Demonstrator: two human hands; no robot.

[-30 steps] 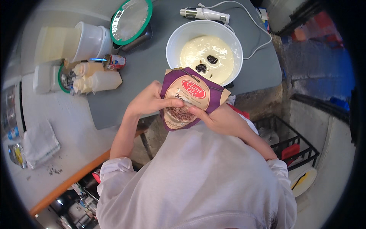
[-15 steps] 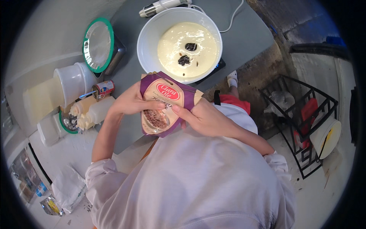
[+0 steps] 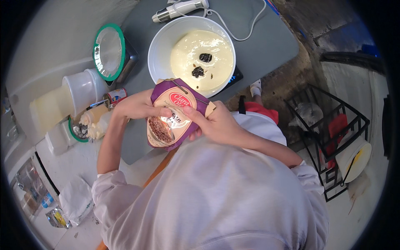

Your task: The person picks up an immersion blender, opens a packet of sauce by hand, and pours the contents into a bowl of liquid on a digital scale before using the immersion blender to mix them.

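Observation:
Between both hands is a purple and beige pouch [image 3: 166, 125], with a picture of a brown spread on its front. My left hand [image 3: 143, 107] grips its left side, thumb lying across the front. On the right side my right hand [image 3: 214, 123] grips it too, thumb on the front and fingers behind. The pouch's upper end overlaps the near rim of a white bucket [image 3: 157, 46]. Pale yellow creamy liquid [image 3: 187, 43] fills the bucket's bottom, with two dark brown lumps [image 3: 205, 57] and a few small specks on it.
The bucket stands on a scale [image 3: 236, 76] on a grey table [image 3: 266, 46]. Beyond lies a white stick blender [image 3: 179, 11] with its cord. At left are a green-rimmed lid [image 3: 109, 52], white tubs [image 3: 79, 91], a can [image 3: 116, 96] and bottles. A black rack [image 3: 329, 121] stands right.
The pouch stays in both hands and has shifted slightly left, tilting a little. The whole view has moved slightly, showing more of the blender's cord. The dark lumps look much the same.

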